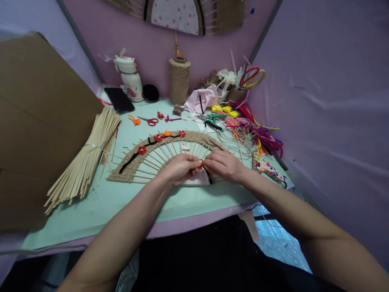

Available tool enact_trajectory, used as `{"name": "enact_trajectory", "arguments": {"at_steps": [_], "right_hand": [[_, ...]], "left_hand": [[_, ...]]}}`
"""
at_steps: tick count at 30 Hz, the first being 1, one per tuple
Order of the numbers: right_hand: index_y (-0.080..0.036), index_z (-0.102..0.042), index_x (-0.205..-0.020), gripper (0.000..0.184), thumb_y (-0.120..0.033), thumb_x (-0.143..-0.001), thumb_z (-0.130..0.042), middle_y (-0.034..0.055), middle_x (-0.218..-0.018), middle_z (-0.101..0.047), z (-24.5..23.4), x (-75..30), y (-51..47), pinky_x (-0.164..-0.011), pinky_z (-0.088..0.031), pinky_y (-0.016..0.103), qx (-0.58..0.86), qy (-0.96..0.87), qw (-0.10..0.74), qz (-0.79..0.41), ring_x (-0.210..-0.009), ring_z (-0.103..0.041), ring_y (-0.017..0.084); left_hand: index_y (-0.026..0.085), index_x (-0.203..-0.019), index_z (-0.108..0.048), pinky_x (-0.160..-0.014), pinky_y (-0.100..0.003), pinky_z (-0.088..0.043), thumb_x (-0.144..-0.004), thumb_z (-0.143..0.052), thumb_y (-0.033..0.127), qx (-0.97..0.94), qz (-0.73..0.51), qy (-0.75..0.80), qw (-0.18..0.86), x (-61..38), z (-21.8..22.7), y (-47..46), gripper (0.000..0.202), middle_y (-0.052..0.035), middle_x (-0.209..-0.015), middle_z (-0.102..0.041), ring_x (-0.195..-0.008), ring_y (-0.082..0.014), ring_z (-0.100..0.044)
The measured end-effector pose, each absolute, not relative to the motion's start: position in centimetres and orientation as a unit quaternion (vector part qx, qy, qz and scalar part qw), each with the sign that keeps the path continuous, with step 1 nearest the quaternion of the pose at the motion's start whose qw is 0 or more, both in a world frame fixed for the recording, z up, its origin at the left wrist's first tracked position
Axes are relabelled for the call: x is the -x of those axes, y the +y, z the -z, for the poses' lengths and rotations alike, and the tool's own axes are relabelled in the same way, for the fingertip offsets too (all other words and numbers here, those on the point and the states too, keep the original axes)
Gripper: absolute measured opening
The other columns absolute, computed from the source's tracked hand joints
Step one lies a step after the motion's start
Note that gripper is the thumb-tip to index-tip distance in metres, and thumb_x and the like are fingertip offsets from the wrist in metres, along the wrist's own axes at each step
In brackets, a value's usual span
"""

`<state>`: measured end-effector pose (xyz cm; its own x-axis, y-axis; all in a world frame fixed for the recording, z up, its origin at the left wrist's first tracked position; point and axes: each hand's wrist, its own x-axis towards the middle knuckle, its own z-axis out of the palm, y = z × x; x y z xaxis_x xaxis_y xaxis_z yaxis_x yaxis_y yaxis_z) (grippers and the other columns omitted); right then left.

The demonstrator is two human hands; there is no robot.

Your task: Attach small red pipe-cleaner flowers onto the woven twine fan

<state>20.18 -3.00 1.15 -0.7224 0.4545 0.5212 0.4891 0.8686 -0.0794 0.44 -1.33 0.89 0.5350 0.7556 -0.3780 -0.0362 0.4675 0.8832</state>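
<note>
Mid-frame, both the left hand (179, 168) and right hand (223, 164) pinch a small red piece (200, 164) right over the fan-shaped stick frame (158, 156), probably keeping it steady there.

Head view, down over near table (100, 202)

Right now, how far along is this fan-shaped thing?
Well along. The twine arc over the sticks is woven, with four flowers and a black strand on its left half. The left hand and right hand pinch a small red piece. Its right half looks bare.
</note>
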Motion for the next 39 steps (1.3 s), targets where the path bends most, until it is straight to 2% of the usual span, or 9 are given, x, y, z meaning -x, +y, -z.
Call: {"name": "enact_trajectory", "arguments": {"at_steps": [2, 5, 8, 12, 18, 24, 29, 33, 39], "right_hand": [[-0.019, -0.062, -0.097, 0.011, -0.020, -0.091, -0.054, 0.0080, -0.090, -0.067, -1.0, -19.9, -3.1, -0.073, -0.048, 0.033, 0.329, -0.884, 0.330, -0.038, -0.082, -0.059, 0.018], [-0.018, -0.063, -0.091, 0.011, -0.027, -0.085, -0.060, 0.0049, -0.084, -0.067, -0.8, -18.6, -3.7, -0.065, -0.048, 0.028, 0.495, -0.739, 0.407, -0.211, -0.071, -0.058, 0.015], [-0.018, -0.064, -0.079, 0.017, -0.034, -0.081, -0.060, 0.0009, -0.072, -0.064, -0.8, -17.2, -3.9, -0.058, -0.043, 0.025, 0.574, -0.605, 0.411, -0.370, -0.061, -0.055, 0.013], [-0.017, -0.063, -0.071, 0.023, -0.040, -0.073, -0.065, -0.0022, -0.064, -0.059, -0.9, -16.3, -3.6, -0.052, -0.037, 0.022, 0.579, -0.553, 0.409, -0.438, -0.055, -0.049, 0.010], [-0.017, -0.063, -0.070, 0.018, -0.035, -0.073, -0.062, -0.0024, -0.063, -0.060, -1.1, -16.4, -3.6, -0.051, -0.036, 0.022, 0.592, -0.579, 0.388, -0.405, -0.055, -0.049, 0.010], [-0.017, -0.065, -0.069, 0.012, -0.024, -0.075, -0.057, -0.0011, -0.066, -0.063, -1.5, -16.8, -3.7, -0.060, -0.039, 0.024, 0.560, -0.707, 0.356, -0.245, -0.062, -0.054, 0.012], [-0.017, -0.066, -0.073, 0.014, -0.028, -0.075, -0.059, -0.0006, -0.068, -0.065, -1.4, -17.1, -3.0, -0.058, -0.041, 0.024, 0.577, -0.652, 0.370, -0.325, -0.061, -0.054, 0.012], [-0.017, -0.066, -0.076, 0.015, -0.030, -0.077, -0.059, 0.0004, -0.071, -0.066, -1.1, -17.1, -2.9, -0.059, -0.043, 0.025, 0.581, -0.643, 0.377, -0.327, -0.063, -0.056, 0.013], [-0.020, -0.067, -0.092, 0.012, -0.026, -0.084, -0.061, 0.0042, -0.090, -0.067, -1.6, -17.1, -3.0, -0.074, -0.047, 0.030, 0.512, -0.733, 0.404, -0.193, -0.082, -0.059, 0.017]], "left_hand": [[0.013, -0.063, -0.063, -0.050, -0.022, -0.033, -0.064, -0.077, 0.032, -0.456, -0.308, 0.413, 0.726, -0.6, -0.6, -1.2, 0.024, 0.0000, -0.054, -0.055, -0.049, -0.0075, -0.045], [0.014, -0.070, -0.065, -0.052, -0.023, -0.037, -0.069, -0.071, 0.035, -0.504, -0.392, 0.452, 0.623, -0.9, -0.1, -1.0, 0.022, -0.0001, -0.059, -0.059, -0.053, -0.0099, -0.049], [0.015, -0.073, -0.065, -0.057, -0.024, -0.040, -0.074, -0.065, 0.033, -0.551, -0.424, 0.482, 0.533, -1.1, 0.4, -1.0, 0.018, -0.0006, -0.064, -0.063, -0.059, -0.0125, -0.055], [0.016, -0.074, -0.065, -0.064, -0.026, -0.042, -0.077, -0.061, 0.031, -0.598, -0.424, 0.487, 0.474, -1.3, 0.7, -1.1, 0.016, -0.0018, -0.071, -0.067, -0.067, -0.0145, -0.059], [0.017, -0.071, -0.063, -0.061, -0.026, -0.039, -0.076, -0.060, 0.029, -0.614, -0.401, 0.499, 0.463, -1.2, 0.7, -1.1, 0.013, -0.0004, -0.067, -0.065, -0.063, -0.0140, -0.056], [0.016, -0.063, -0.061, -0.054, -0.024, -0.035, -0.072, -0.062, 0.027, -0.591, -0.361, 0.482, 0.536, -0.9, -0.3, -1.0, 0.014, 0.0011, -0.057, -0.058, -0.055, -0.0118, -0.050], [0.014, -0.072, -0.066, -0.056, -0.023, -0.038, -0.066, -0.070, 0.032, -0.527, -0.373, 0.433, 0.629, -0.6, 0.1, -0.6, 0.019, -0.0014, -0.065, -0.063, -0.056, -0.0096, -0.051], [0.013, -0.072, -0.068, -0.057, -0.023, -0.038, -0.065, -0.071, 0.030, -0.517, -0.388, 0.439, 0.624, -0.7, 0.4, -0.4, 0.019, -0.0024, -0.068, -0.065, -0.059, -0.0102, -0.052], [0.014, -0.067, -0.067, -0.058, -0.023, -0.037, -0.064, -0.065, 0.025, -0.551, -0.386, 0.462, 0.577, -1.0, -0.8, -1.0, 0.012, 0.0001, -0.063, -0.062, -0.058, -0.0111, -0.051]]}}
